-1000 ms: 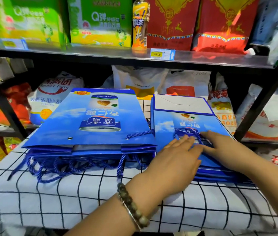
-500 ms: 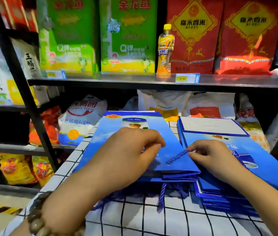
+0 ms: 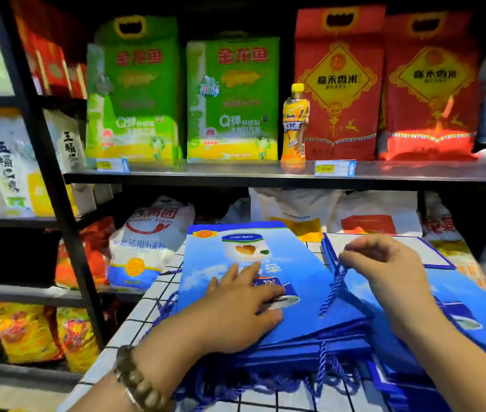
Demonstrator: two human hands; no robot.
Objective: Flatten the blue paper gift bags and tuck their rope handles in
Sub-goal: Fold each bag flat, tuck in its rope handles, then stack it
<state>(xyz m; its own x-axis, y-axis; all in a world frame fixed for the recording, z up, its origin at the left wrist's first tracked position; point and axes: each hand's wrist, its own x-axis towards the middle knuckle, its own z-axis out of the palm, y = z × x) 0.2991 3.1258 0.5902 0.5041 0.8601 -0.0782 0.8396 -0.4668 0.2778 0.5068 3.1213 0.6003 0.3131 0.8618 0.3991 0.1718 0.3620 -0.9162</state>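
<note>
A stack of flat blue paper gift bags lies on a table with a white, black-gridded cloth. My left hand presses flat on the top bag, fingers spread. My right hand pinches the blue rope handle of that bag and holds it taut, raised from its hole near the bag's right corner. A second stack of blue bags lies to the right, partly under my right forearm. Loose rope handles hang out of the left stack's near edge.
Black metal shelving stands right behind the table, with green and red rice bags and an orange drink bottle on the upper shelf. Flour sacks and white bags sit behind the stacks. More shelves of goods fill the left.
My left hand has opened from curled to flat on the left stack's top bag. My right hand has lifted the rope handle up and to the right. The view has tilted upward.
</note>
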